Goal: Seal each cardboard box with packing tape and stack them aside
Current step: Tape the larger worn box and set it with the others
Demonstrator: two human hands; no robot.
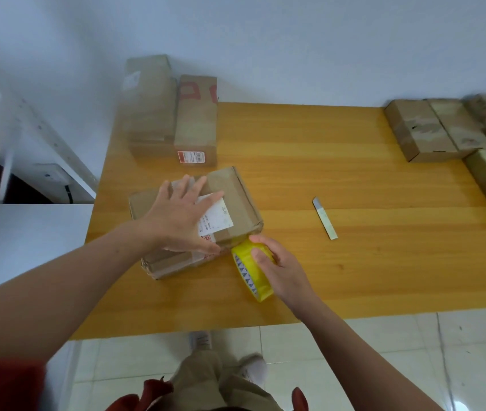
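Step in hand (est.): taping of one box, strip start at the box end.

R hand grips the yellow roll of packing tape w/ printed core. Its fingers curl over the rim. The roll stands on edge on the yellow-brown wooden surface and touches the near-right end of the box.

L hand lies flat on the lid of the flat brown cardboard box, fingers straight and spread. It presses down and holds nothing.

The box sits left of surface centre, skewed to the front edge. Condition:
- lid down
- white shipping label on top
- brown tape band across
- near edge creased
- yellow tape on lid: not discernible

Next move (est.): draw the roll along the lid seam w/ L hand as anchor and even tension, then cut. A slim grey metal blade lies right of the box, apart from it.

Back left: tall brown cartons, side by side and touching; prob. the finished lot. Back right: a group of brown boxes, blurred; sealed or not, cannot tell.
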